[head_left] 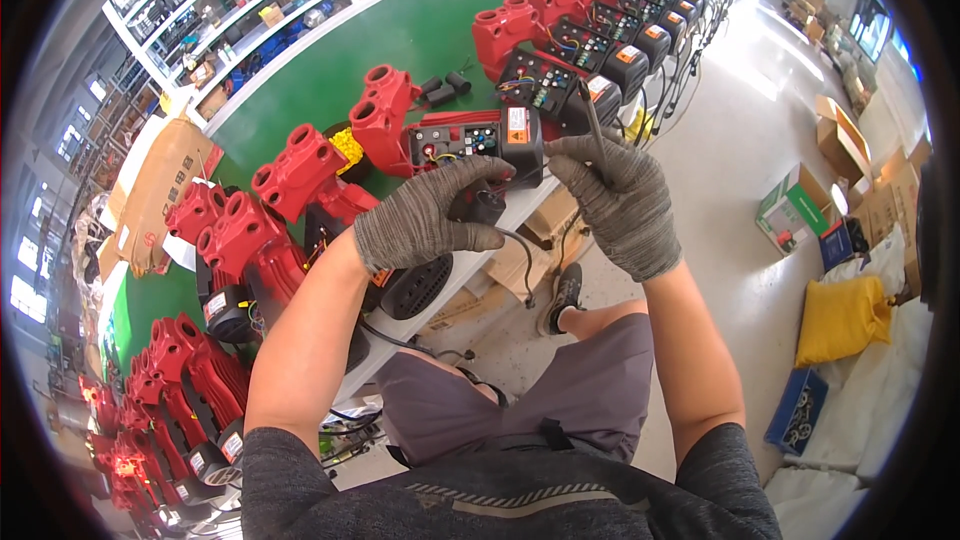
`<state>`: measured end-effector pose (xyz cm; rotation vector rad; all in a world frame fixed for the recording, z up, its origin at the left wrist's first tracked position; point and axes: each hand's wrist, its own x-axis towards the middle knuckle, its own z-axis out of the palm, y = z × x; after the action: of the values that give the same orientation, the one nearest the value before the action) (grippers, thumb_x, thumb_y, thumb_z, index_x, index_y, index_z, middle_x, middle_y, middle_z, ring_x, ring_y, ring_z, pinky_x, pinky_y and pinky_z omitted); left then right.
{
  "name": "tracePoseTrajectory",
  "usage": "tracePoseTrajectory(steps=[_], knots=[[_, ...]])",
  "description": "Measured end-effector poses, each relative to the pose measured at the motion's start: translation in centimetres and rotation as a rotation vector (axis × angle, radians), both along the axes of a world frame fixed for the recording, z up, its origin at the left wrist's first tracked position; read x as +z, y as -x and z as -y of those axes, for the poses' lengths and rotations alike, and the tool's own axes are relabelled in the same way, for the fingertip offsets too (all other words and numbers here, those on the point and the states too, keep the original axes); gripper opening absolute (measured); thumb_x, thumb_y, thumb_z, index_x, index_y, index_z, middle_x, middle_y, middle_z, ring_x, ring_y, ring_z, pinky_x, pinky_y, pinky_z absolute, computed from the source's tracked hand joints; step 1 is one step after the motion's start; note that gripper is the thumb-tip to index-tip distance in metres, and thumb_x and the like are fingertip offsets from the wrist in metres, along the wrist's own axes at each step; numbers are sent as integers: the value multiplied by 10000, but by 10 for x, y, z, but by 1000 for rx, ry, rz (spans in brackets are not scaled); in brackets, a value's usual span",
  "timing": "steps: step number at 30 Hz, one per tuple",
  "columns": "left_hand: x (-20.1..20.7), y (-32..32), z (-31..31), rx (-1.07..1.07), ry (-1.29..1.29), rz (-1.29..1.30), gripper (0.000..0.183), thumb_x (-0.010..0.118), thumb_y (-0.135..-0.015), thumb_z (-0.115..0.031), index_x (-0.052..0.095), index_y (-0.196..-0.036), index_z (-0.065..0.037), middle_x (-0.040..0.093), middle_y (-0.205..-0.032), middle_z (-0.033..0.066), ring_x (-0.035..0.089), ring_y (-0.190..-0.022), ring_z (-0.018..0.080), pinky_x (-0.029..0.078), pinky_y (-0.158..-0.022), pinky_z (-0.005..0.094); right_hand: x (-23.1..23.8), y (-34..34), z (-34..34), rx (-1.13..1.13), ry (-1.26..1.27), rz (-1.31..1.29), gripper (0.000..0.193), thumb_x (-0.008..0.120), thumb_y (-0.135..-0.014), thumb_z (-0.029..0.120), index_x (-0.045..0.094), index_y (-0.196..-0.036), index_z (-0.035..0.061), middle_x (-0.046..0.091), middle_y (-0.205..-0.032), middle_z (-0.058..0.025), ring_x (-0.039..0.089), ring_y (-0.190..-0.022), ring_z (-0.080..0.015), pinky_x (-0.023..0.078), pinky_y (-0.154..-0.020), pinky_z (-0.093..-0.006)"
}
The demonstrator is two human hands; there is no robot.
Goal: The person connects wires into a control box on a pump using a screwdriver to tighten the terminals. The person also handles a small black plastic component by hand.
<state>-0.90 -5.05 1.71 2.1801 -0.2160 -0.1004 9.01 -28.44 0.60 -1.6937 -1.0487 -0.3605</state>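
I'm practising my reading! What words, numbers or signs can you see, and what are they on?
I don't copy out writing, but I can say where it is:
Orange and white label on the black housing by the left hand: too small to read.
Labels farther along the row of red machines: too small or blurred.
Cardboard box at left: dark characters and a red mark, tilted.
Green box at right: any print is too small.

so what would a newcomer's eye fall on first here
Probably the long line of bright red metal machine bodies, stretching along the green tabletop to the far upper right. Next, near the centre, the grey-gloved left hand, gripping a black cylindrical part, and the grey-gloved right hand, holding a slim dark rod-shaped tool. A plump yellow sack stands out at right.
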Motion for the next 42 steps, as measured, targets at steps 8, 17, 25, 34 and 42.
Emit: tracePoseTrajectory(steps=[8, 17, 25, 34, 42], knots=[[-16, -3, 5, -110, 393, -37, 594, 769, -918, -132, 450, -1417, -85, 593, -1228, 68, 590, -1139, 157, 510, -976, 357, -19, 12, -14, 279, 82, -549, 266, 661, -1009, 230, 721, -1188, 43, 725, -840, -47, 655, -664, -75, 520, -576, -251], [1, 7, 26, 43, 230, -194, 233, 587, -1043, -149, 524, -1246, -53, 641, -1055, 35, 641, -871, 117, 544, -771, 299, -21, 24, -9, 356, -5, -832, 294, 704, -984, 259, 730, -1125, 3, 674, -763, -20, 601, -614, -65, 478, -545, -241], [-17, 21, 26, 74, -360, 102, 163, 665, -943, -157, 628, -1031, -25, 664, -866, 163, 648, -818, 349, 520, -770, 428, -42, 29, -8, 155, 323, -478, 210, 748, -919, 239, 733, -1010, 51, 709, -837, -117, 654, -717, -209, 534, -704, -356], [-21, 49, 31, 202, -282, 241, 166, 655, -962, -147, 670, -1036, 1, 684, -955, 193, 668, -860, 385, 539, -778, 424, -17, 22, -8, 389, 324, -784, 216, 712, -957, 224, 707, -992, 11, 647, -745, -43, 592, -614, -119, 488, -565, -295], [-23, 85, 19, 332, -246, 309, 192, 683, -955, -110, 698, -1115, -4, 703, -991, 170, 708, -898, 311, 556, -815, 358, -19, 5, -35, 324, 8, -926, 228, 700, -954, 223, 668, -1029, 9, 600, -719, -8, 497, -489, -68, 367, -431, -247]])
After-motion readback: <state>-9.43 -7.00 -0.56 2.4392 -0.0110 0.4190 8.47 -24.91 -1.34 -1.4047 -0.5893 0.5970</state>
